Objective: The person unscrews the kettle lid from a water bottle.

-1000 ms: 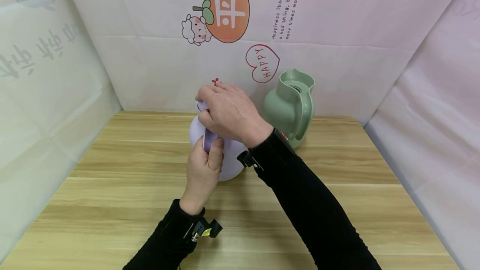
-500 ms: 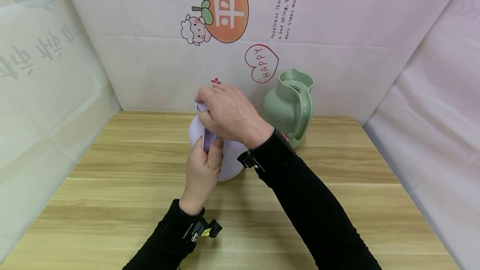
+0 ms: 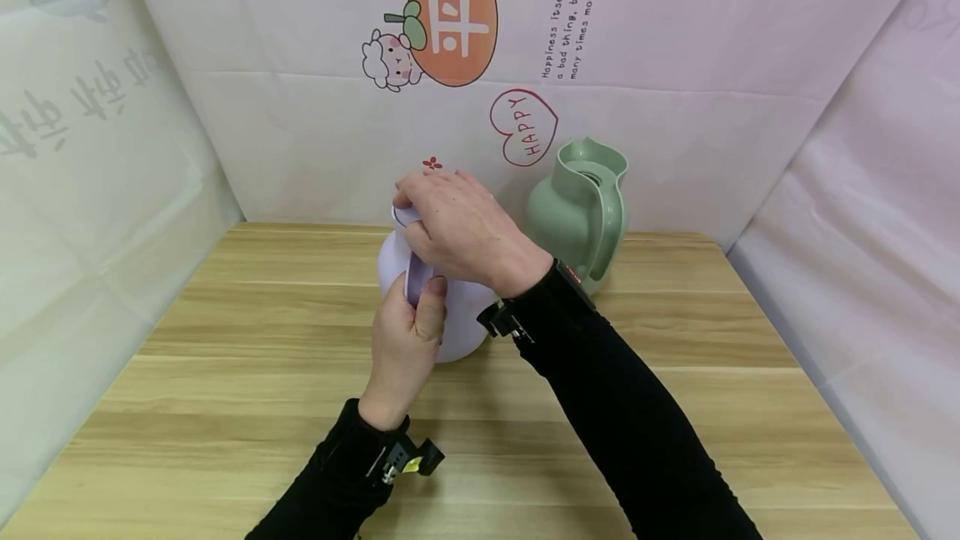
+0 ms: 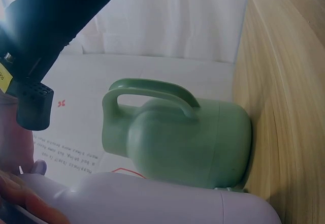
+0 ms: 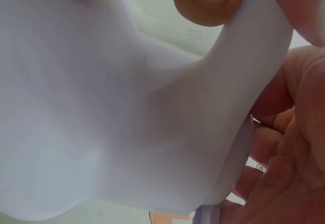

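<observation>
A pale lilac jug (image 3: 459, 317) stands on the wooden table (image 3: 225, 373) near the middle. My left hand (image 3: 408, 332) grips its handle (image 3: 416, 276) from the near side, thumb pressed on it. My right hand (image 3: 457, 227) lies over the jug's top, fingers curled round the lid or rim, which is hidden beneath. The right wrist view is filled by the lilac jug (image 5: 127, 107) with fingertips (image 5: 208, 0) pressing on it. In the left wrist view the lilac jug (image 4: 152, 201) fills the bottom edge.
A green jug (image 3: 581, 211) with a looped handle stands just right of and behind the lilac one, by the back wall; the same green jug (image 4: 183, 137) shows in the left wrist view. White printed sheets wall in the table on three sides.
The right hand has shifted slightly on the jug's top and its wrist has moved a little to the right. The left hand and both jugs stay where they were.
</observation>
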The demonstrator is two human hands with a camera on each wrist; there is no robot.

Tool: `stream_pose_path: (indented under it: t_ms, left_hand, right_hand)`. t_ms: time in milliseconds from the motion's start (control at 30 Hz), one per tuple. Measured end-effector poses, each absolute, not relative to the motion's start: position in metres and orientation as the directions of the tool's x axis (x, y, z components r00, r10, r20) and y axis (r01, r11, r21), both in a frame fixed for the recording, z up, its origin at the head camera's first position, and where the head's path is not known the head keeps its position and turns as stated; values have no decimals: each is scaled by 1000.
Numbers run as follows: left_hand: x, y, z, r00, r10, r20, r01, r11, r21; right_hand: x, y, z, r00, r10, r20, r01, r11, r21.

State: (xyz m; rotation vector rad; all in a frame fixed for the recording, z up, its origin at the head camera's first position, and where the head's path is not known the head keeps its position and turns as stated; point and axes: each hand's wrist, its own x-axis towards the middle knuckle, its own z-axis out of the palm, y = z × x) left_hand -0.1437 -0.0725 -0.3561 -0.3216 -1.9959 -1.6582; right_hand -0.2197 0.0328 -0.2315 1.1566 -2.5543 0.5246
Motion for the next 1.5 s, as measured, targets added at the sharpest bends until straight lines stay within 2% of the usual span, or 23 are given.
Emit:
stream_pose_path:
  t_ms: [500,600,733,833,1067,1500]
  left_hand:
    - [-142,-73,-357,-835,-144,531,496,220,840]
    - [-142,-73,-356,-837,-148,527,490,226,842]
    - [-142,-73,-356,-839,-148,523,486,228,844]
    - [-143,-73,-355,-841,-147,521,483,229,845]
    - [-144,-73,-355,-843,-146,517,481,225,848]
    - [-143,-74,-356,-847,-156,508,470,226,853]
  right_hand:
    - [-220,28,-232,-607,-656,449,-782,596,-185]
    - [-220,22,-231,-639,-624,450,-741,656,-142]
    - [-218,15,-231,-716,-582,385,-650,757,-66]
    - [-218,13,-231,-745,-566,352,-616,787,-39]
    - [-221,13,-232,-715,-593,370,-647,762,-29]
    - [-224,14,-236,-698,-606,383,-685,721,-108]
